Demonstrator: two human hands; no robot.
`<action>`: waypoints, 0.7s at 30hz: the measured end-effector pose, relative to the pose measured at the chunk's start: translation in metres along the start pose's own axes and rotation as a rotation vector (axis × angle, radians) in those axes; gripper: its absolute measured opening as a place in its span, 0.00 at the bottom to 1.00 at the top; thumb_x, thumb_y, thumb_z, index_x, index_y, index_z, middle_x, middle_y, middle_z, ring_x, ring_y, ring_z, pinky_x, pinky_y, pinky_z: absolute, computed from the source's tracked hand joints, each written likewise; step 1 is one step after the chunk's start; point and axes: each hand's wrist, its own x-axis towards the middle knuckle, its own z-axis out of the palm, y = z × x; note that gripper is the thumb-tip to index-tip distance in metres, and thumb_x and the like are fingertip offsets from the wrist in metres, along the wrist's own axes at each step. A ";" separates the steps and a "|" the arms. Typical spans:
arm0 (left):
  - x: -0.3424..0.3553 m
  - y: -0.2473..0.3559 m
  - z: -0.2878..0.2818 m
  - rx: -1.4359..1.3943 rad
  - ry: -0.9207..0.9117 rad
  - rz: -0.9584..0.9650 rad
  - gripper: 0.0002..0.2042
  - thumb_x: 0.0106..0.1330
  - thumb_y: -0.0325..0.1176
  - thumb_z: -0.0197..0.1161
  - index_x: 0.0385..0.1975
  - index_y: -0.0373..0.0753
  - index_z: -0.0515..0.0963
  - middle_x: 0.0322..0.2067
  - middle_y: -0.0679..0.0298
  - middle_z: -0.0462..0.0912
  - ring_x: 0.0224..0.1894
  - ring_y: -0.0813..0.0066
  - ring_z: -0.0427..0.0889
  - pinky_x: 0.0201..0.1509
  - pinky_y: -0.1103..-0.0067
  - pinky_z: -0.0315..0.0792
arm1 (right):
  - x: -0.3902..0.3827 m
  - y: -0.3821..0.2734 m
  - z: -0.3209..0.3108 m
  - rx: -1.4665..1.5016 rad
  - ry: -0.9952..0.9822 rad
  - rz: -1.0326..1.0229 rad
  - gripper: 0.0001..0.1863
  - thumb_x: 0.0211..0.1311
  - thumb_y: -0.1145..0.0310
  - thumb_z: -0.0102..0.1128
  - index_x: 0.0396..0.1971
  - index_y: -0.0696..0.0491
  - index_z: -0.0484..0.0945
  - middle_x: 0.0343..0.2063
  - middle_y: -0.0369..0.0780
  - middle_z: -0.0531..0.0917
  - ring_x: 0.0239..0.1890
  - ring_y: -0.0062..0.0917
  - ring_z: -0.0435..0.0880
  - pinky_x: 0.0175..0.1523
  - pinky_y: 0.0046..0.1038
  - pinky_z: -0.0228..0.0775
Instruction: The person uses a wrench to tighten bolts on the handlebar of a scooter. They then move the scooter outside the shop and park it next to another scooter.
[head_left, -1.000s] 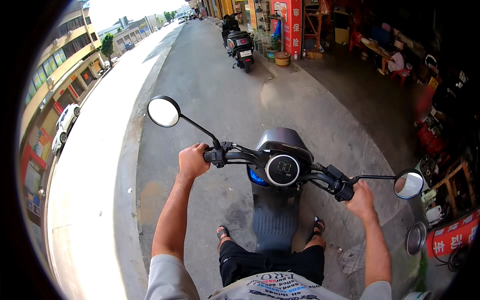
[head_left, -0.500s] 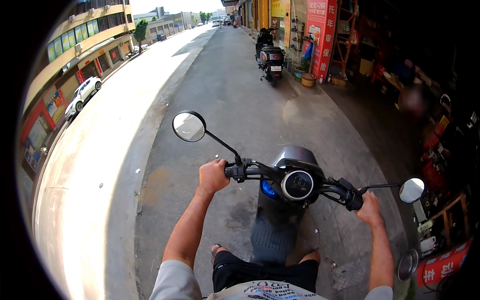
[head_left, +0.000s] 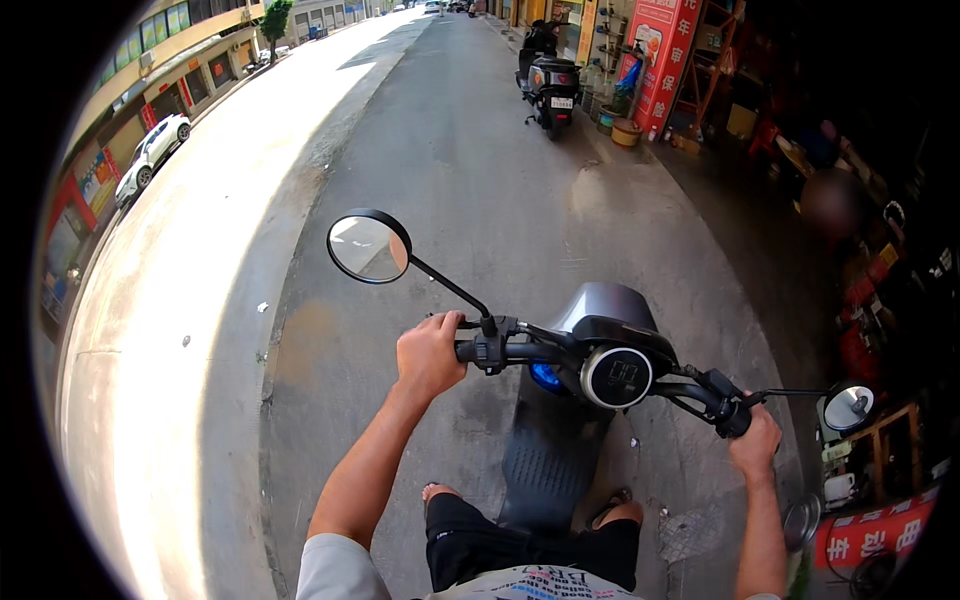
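I sit astride an electric scooter, its black footboard [head_left: 548, 470] between my legs. My left hand [head_left: 430, 355] is closed round the left handlebar grip, fingers over the front near the lever. On the right side, my right hand [head_left: 757, 443] is wrapped round the right handlebar grip [head_left: 738, 420]. The handlebar [head_left: 535, 352] slants down to the right. At its middle is a round display [head_left: 616, 377] with a pale rim, behind a grey front cowl [head_left: 612, 308]. Round mirrors stand out on both sides, the left mirror [head_left: 368, 247] and the right mirror [head_left: 848, 408]. My sandalled feet are beside the footboard.
A black scooter [head_left: 550, 85] is parked ahead on the right, near potted plants [head_left: 625, 132] and a red sign column [head_left: 665, 70]. A dark, cluttered shop opens at right. Across the sunlit road [head_left: 170, 350] stands a white car [head_left: 152, 157].
The handlebar has swung slightly, with the right grip and right hand shifting right and down. The left mirror sits farther left. The street appears higher in view, and my right sandal now shows.
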 end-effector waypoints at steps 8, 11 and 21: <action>-0.031 -0.061 -0.019 -0.038 -0.222 0.193 0.13 0.45 0.31 0.69 0.32 0.39 0.78 0.45 0.58 0.79 0.50 0.61 0.78 0.53 0.67 0.72 | -0.014 -0.041 -0.001 -0.078 -0.053 0.000 0.32 0.42 0.69 0.70 0.54 0.52 0.76 0.38 0.50 0.84 0.44 0.47 0.82 0.49 0.39 0.73; -0.026 -0.086 -0.026 -0.127 -0.469 0.303 0.12 0.47 0.34 0.70 0.30 0.38 0.79 0.47 0.53 0.77 0.54 0.59 0.75 0.61 0.64 0.65 | -0.012 -0.050 0.000 -0.120 -0.068 -0.052 0.32 0.43 0.69 0.70 0.55 0.53 0.76 0.38 0.49 0.84 0.43 0.46 0.83 0.49 0.38 0.73; -0.026 -0.097 -0.014 -0.314 -0.509 0.189 0.15 0.43 0.31 0.69 0.33 0.34 0.81 0.49 0.48 0.75 0.55 0.52 0.74 0.64 0.58 0.66 | 0.008 -0.055 0.011 -0.183 -0.128 -0.104 0.38 0.40 0.73 0.67 0.60 0.52 0.72 0.41 0.49 0.83 0.44 0.45 0.82 0.51 0.35 0.73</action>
